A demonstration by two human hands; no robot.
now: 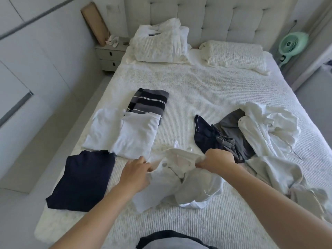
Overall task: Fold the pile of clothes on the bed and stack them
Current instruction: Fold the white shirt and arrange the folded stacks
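On the bed: unfolded white garment.
Grip: left hand and right hand pinch its waistband.
Risk: loose cloth dragging the folded white shirt.

Single head-worn wide-angle view, looking forward and down from the foot of the bed toward the headboard. Close over both forearms and the clothes at the near edge; pillows far off. Strong bending of the walls at the frame edges.
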